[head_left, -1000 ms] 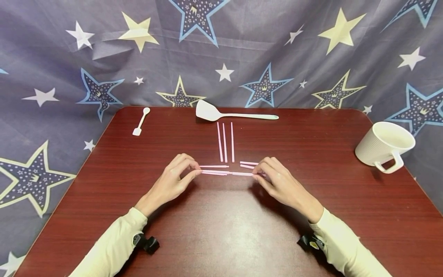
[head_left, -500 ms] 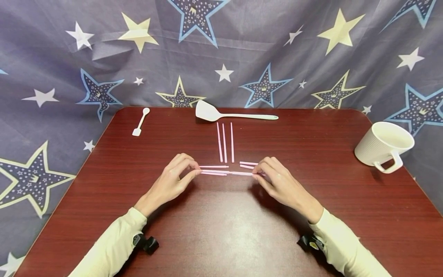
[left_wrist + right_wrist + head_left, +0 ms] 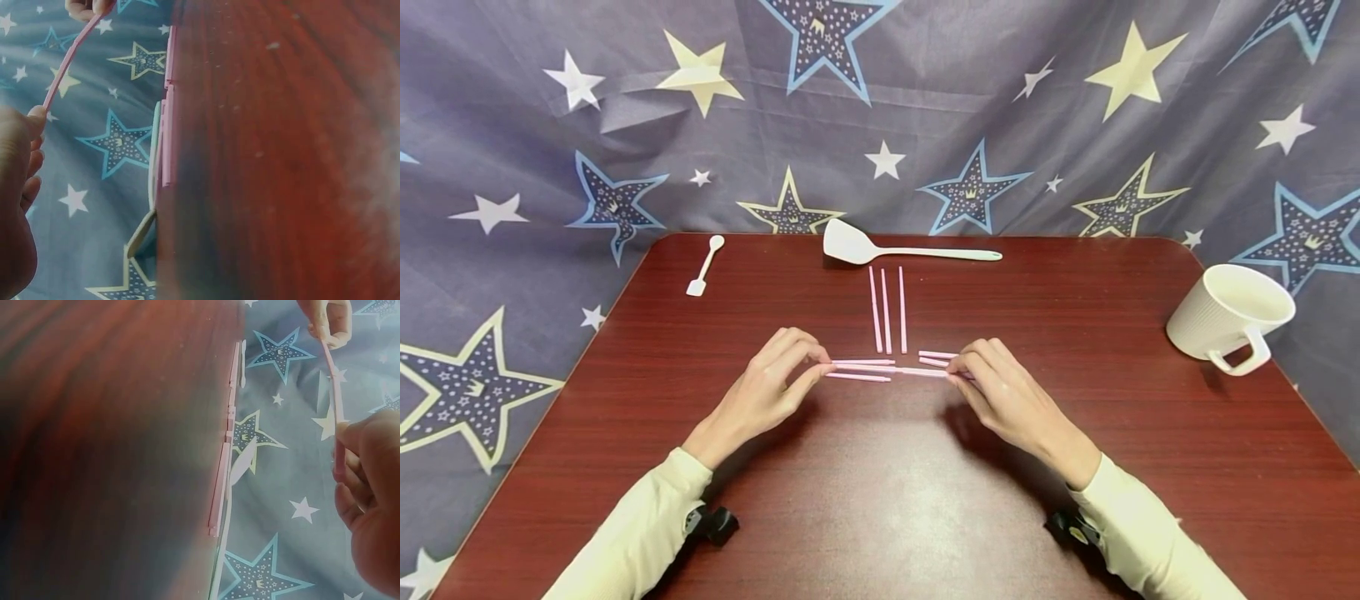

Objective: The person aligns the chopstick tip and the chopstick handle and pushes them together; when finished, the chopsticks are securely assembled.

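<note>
Between my two hands a pink straw piece (image 3: 921, 372) stretches level over the table, with a joint near its middle and a slight bend. My left hand (image 3: 778, 375) pinches its left end between thumb and fingers. The right end is pinched by my right hand (image 3: 1011, 400), a short stub sticking out past the fingers in the right wrist view. Both wrist views show this piece (image 3: 65, 65) raised above the tabletop. Below it lie more pink straws (image 3: 861, 378) beside the left hand and others (image 3: 934, 355) partly hidden by the right hand.
Three pink straws (image 3: 886, 312) lie lengthwise beyond the hands. Behind them is a white spatula (image 3: 850, 242) with a long handle. A small white double-ended scoop (image 3: 706, 265) lies at the back left. A white mug (image 3: 1225, 317) stands at the right. A star-patterned curtain (image 3: 880, 108) borders the table.
The held straw piece and my left hand have shifted slightly up and away, so a wider gap shows to the nearest straw on the table. My right hand has barely moved.
</note>
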Motion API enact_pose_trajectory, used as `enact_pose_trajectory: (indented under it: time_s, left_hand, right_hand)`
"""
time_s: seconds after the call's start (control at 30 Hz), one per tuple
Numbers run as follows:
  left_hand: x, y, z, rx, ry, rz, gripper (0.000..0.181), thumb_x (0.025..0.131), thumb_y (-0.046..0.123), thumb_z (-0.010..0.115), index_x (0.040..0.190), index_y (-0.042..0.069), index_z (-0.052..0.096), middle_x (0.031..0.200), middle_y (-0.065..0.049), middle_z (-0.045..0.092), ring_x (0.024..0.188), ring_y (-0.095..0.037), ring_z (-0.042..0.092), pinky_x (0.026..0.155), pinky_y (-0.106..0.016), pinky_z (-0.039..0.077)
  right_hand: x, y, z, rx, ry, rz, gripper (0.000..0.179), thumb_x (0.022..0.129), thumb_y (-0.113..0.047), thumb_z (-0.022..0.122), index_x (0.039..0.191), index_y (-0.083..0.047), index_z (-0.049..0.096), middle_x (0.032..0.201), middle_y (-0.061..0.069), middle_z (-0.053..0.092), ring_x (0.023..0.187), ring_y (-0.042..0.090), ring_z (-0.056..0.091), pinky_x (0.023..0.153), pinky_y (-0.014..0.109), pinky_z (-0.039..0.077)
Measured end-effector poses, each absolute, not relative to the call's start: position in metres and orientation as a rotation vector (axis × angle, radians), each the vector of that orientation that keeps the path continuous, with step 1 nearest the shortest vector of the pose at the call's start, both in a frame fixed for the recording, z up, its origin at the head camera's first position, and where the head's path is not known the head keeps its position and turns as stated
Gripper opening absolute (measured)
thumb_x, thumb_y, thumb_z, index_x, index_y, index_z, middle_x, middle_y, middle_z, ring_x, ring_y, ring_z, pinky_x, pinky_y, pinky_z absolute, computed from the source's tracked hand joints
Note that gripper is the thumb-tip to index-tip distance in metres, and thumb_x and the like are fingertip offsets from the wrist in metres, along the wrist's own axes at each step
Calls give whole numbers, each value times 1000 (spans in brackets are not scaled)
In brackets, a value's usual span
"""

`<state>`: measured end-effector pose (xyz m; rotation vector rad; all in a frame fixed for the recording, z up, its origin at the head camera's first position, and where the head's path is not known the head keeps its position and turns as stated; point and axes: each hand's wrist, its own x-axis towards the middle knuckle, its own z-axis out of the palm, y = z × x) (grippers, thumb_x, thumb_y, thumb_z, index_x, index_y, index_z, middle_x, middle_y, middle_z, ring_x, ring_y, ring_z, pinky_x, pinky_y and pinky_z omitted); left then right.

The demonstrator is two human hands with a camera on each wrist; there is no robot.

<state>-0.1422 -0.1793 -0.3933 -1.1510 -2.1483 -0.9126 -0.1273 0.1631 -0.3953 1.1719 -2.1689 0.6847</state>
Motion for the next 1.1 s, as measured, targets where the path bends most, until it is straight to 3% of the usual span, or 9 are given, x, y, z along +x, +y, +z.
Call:
enact_pose_trajectory:
  time_s: [0.13,0.23,0.37,0.47,0.6,0.7,0.87,1.1]
  left_hand:
    - [-141,-180,-383,-1168,-2147,-841,26,107,29,59,98,6,68,97,-4,64,92,-24,58,85,-32,44]
    - [-139,-179,-374,-1188,-2147,-768,31,109,31,53,98,5,67,97,-4,64,92,-24,59,86,-34,45]
    - [-136,-177,-363,-1207,-2135,-787,10,102,16,69,99,6,67,96,-1,66,89,-19,60,82,-31,47]
    - [-134,-174,-356,-1155,-2141,-975,9,94,5,76,100,7,69,93,3,69,83,-12,62,76,-26,49]
    - [-135,-164,-349,-993,-2134,-1358,10,92,-1,76,97,6,71,85,1,72,74,-10,65,69,-22,51]
    - [-139,-154,-343,-900,-2091,-1539,15,89,-8,76,97,3,71,84,-2,72,74,-12,65,71,-22,51]
    - [-149,-130,-333,-889,-2014,-1640,14,91,-7,74,103,-1,70,87,-6,72,78,-14,66,76,-26,52]
    - [-161,-94,-323,-872,-1967,-1761,22,93,-1,74,114,-2,68,86,-10,73,73,-20,64,68,-26,49]
  right_hand:
    - [-125,161,-393,1168,-2182,643,31,112,-24,46,103,-1,64,98,6,60,87,25,55,76,36,47]
    - [-123,160,-391,1161,-2196,604,31,112,-24,45,103,-1,63,98,7,60,88,26,55,77,37,47]
    - [-121,158,-391,1142,-2178,608,33,113,-26,43,104,-1,63,97,6,62,86,24,57,74,37,49]
    - [-120,156,-393,1131,-2172,722,30,112,-26,46,104,-3,63,95,3,64,82,18,59,70,35,51]
    - [-116,150,-397,1124,-2215,997,5,103,-9,65,105,-4,65,91,0,65,80,12,60,67,32,54]
    - [-110,143,-398,1079,-2306,1224,15,93,4,71,106,-3,68,89,0,68,81,12,63,69,30,55]
    - [-99,128,-401,933,-2445,1699,8,96,0,71,104,1,70,90,12,71,82,18,66,73,28,55]
    - [-95,110,-401,916,-2356,2040,5,98,2,68,102,0,66,84,20,67,78,20,66,71,33,56]
